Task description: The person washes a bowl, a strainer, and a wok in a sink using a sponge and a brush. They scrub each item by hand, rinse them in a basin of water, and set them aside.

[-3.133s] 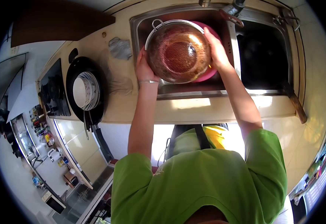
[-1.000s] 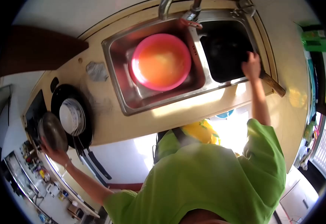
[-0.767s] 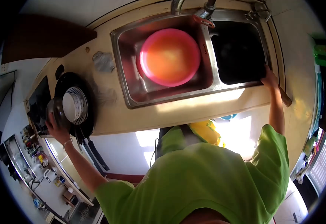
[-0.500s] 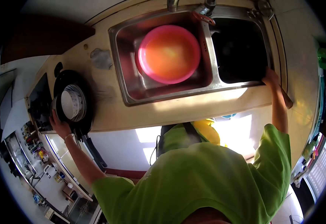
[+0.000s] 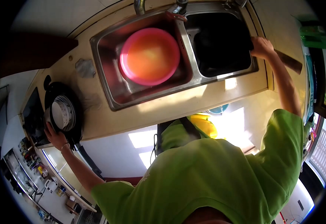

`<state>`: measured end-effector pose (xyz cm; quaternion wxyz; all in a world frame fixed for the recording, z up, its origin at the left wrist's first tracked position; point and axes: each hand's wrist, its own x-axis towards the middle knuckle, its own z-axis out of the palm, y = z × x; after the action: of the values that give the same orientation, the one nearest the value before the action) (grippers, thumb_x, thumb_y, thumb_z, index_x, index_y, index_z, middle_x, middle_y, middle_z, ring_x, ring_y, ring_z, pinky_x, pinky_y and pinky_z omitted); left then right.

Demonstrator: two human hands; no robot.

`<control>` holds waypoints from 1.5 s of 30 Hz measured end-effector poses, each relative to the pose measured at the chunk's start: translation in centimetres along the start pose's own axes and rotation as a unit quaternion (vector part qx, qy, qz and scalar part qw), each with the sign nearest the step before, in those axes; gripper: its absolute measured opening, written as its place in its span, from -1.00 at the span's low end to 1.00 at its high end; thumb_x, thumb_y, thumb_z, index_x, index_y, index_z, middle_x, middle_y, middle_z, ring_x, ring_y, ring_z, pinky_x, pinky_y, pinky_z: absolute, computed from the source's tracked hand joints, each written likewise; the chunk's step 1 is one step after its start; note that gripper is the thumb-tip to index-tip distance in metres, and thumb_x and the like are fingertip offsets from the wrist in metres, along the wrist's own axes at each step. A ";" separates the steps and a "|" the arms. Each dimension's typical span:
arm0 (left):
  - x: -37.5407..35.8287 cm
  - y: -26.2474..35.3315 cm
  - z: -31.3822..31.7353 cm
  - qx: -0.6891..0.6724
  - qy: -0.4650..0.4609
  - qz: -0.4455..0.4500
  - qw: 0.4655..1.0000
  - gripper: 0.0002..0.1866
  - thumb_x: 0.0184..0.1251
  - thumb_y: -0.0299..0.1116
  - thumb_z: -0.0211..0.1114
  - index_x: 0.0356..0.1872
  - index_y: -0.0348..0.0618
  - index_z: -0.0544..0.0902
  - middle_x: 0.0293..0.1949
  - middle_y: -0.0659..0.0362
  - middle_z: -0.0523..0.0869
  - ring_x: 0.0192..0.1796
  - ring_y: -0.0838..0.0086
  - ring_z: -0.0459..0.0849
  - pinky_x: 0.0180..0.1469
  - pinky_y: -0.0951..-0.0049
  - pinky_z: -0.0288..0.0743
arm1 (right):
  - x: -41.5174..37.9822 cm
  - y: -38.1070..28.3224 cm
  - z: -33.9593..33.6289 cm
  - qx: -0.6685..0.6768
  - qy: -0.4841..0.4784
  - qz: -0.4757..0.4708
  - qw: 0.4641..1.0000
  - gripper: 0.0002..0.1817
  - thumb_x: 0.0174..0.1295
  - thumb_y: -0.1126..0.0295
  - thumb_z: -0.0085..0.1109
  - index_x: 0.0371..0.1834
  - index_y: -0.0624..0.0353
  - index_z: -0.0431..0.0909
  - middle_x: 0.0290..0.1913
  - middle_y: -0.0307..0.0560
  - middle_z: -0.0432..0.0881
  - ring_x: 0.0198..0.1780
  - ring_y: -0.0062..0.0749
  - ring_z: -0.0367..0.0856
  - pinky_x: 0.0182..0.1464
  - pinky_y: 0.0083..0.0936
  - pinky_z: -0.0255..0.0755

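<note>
My left hand point(image 5: 56, 137) curls round the near left side of a stack on the counter. In the stack, a black pan point(image 5: 78, 108) holds a white patterned bowl point(image 5: 61, 115) and metal bowls. At the right basin's right edge, my right hand point(image 5: 262, 48) grips the rim side of a dark pan-like thing point(image 5: 222, 46), whose outline is mostly lost in shadow. A brown handle-like piece point(image 5: 290, 62) sticks out beyond my right wrist. A pink basin point(image 5: 150, 56) with orange-tinted contents sits in the left sink bowl point(image 5: 112, 84).
The faucet point(image 5: 139, 6) stands behind the sink. A grey cloth point(image 5: 85, 68) lies on the counter point(image 5: 170, 102) left of the sink. A dark panel point(image 5: 32, 50) juts in at the upper left. Below the counter hangs something yellow point(image 5: 204, 125).
The view has shifted, moving the sink leftward. My right hand has moved up along the basin's right edge, and the brown piece has moved with it. My left hand remains at the stack.
</note>
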<state>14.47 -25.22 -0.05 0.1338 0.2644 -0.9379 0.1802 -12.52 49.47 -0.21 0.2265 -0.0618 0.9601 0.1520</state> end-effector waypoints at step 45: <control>-3.8 25.6 1.2 -0.882 -0.434 -0.182 0.031 -0.36 0.19 0.15 -0.19 0.02 -0.24 0.35 -0.02 0.09 0.46 0.03 0.35 0.40 0.08 0.30 0.25 | -16.3 -24.7 -12.5 0.380 -0.177 -0.014 0.908 -0.72 -0.13 0.38 0.16 -0.40 0.39 0.45 -0.56 -0.10 0.48 -0.51 -0.50 0.47 -0.41 -0.59 0.36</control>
<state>3.54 -3.66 -9.28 -0.1370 0.1391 -0.1974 -0.9607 1.39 22.91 11.28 0.4010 0.0430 0.8884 -0.2192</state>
